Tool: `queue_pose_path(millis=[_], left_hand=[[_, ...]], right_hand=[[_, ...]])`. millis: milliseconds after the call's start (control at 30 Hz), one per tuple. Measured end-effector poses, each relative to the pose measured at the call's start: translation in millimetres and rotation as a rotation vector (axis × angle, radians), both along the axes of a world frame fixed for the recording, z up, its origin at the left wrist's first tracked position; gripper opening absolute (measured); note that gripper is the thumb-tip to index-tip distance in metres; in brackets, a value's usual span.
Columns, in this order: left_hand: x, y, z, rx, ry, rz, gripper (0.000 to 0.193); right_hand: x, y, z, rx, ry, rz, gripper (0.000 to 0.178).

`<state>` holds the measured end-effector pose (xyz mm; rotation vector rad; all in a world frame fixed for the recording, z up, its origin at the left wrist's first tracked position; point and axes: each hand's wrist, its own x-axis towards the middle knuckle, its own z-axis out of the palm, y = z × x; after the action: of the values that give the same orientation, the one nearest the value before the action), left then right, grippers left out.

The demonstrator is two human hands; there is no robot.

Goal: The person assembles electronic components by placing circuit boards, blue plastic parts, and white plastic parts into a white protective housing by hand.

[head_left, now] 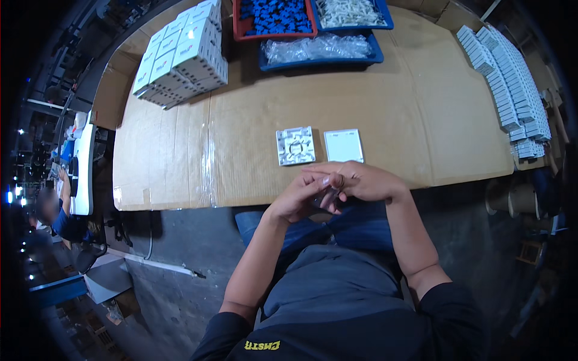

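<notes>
We're bringing left hand (295, 197) and right hand (372, 182) together, fingers (314, 186) crossing, can't tell if gripping anything, frame centre; white molded base (295, 146) and flat white square (343, 145) lying just above.

dark grey floor (180, 240) | cardboard-covered table (433, 120) | white table (86, 180), left | bright lights (18, 191), far left

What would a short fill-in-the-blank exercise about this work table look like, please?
1. The tray with blue pieces is ____ in colour.
2. The block of white boxes nearest that tray stands on its ____ side.
3. The smooth white panel lies to the ____ of the ridged white part.
4. The clear plastic items lie in a bin coloured ____.
Missing words: red; left; right; blue.
</notes>
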<state>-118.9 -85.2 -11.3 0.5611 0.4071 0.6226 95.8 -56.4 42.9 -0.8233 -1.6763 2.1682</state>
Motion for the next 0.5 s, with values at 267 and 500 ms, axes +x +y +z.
queue_pose_path(millis=[267, 500], left_hand=[[-5.8, 3.5, -16.6, -0.067, 0.003, -0.035, 0.044], [-13.8, 11.8, -52.1, -0.123, 0.006, -0.027, 0.058]], right_hand=[[18.3, 17.8, 8.8, 0.254, -0.134, -0.037, 0.044], [62.1, 83.9, 20.4, 0.419, -0.371, -0.563, 0.022]])
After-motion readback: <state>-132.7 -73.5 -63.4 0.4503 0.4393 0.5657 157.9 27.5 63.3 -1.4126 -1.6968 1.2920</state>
